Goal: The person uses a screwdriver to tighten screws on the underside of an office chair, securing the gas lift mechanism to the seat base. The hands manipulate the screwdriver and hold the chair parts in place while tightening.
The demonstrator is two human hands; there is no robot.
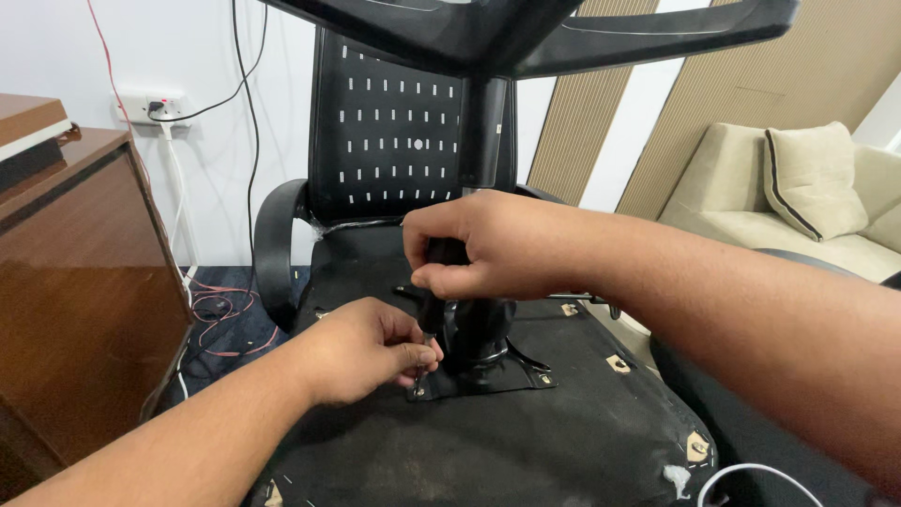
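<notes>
An upturned black office chair lies in front of me, its fabric seat underside [526, 432] facing up. A black metal mounting plate [488, 376] sits on it, with the gas column [483, 122] rising to the star base [563, 28] above. My right hand [488, 246] grips the black handle of a screwdriver [434, 310] held upright over the plate's left corner. My left hand [371, 349] pinches the lower shaft of the tool near its tip, right where it meets the plate.
A brown wooden cabinet [75, 282] stands at the left. Red and black cables [221, 314] lie on the floor below a wall socket [155, 106]. A beige sofa with a cushion [812, 178] is at the right. A white cable [751, 479] shows at the bottom right.
</notes>
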